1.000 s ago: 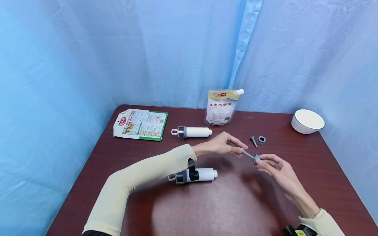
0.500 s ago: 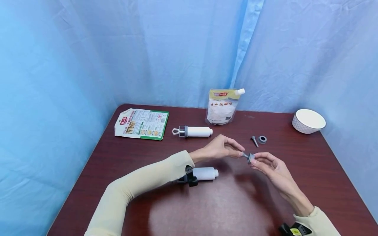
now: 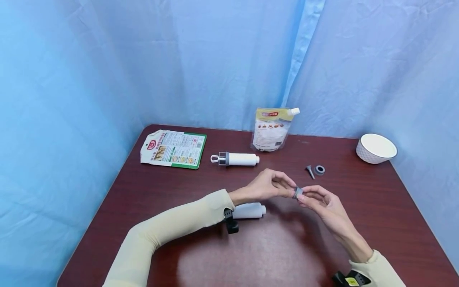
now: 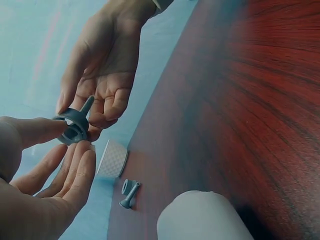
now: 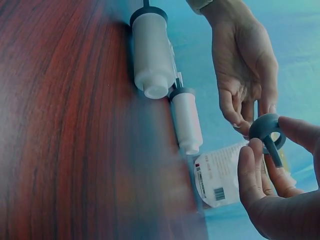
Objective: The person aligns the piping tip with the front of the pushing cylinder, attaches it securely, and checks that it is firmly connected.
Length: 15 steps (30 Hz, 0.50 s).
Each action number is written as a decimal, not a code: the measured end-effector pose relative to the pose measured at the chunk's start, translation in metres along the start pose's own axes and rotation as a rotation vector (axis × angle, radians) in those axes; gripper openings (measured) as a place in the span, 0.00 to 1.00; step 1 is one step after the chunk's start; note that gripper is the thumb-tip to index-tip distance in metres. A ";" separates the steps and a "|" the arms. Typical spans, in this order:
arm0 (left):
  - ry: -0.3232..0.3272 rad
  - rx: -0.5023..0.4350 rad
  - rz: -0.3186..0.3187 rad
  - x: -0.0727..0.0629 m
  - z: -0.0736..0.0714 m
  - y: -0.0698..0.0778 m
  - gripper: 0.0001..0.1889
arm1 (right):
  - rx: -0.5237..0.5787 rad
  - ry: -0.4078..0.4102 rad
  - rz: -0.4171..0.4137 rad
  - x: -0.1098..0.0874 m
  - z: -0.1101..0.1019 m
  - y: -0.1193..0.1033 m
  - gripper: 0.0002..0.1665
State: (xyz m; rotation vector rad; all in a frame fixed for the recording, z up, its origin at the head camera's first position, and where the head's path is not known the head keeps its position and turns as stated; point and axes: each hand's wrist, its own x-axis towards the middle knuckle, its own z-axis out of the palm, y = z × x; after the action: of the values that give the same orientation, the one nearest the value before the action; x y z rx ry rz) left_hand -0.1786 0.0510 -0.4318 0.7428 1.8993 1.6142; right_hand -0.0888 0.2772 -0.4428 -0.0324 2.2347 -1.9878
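My left hand (image 3: 265, 186) and right hand (image 3: 331, 209) meet above the table, both pinching a grey ring cap (image 3: 297, 193) between fingertips and thumbs. A narrow grey nozzle (image 5: 272, 151) runs through the ring, its thin stem sticking out towards the right palm. In the left wrist view, the left fingers hold one side of the ring cap (image 4: 75, 122) and the right fingers reach the other. On the table behind the hands lie a second grey nozzle (image 3: 310, 172) and a second ring cap (image 3: 319, 170).
A white syringe-like dispenser (image 3: 242, 159) lies farther back; another (image 3: 248, 210) lies partly hidden under the left sleeve. A spouted pouch (image 3: 271, 129) stands at the back. A flat food packet (image 3: 175, 149) lies back left, and a white bowl (image 3: 376, 148) sits back right.
The hands have come together. The nozzle's stem, earlier visible between the left fingers and the ring cap, has slid through the ring towards the right hand.
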 end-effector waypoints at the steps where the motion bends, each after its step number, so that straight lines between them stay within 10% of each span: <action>1: 0.006 -0.003 0.003 -0.001 0.000 -0.001 0.14 | 0.004 -0.002 0.000 0.001 0.001 0.000 0.16; 15: 0.081 -0.044 -0.034 -0.012 -0.004 -0.008 0.10 | -0.100 -0.018 0.057 0.003 0.010 -0.002 0.21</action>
State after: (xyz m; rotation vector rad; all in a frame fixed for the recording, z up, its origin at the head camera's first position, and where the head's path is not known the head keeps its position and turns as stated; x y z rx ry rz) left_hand -0.1737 0.0383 -0.4388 0.6325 1.9158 1.6824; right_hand -0.0906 0.2668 -0.4421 0.0021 2.2962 -1.8387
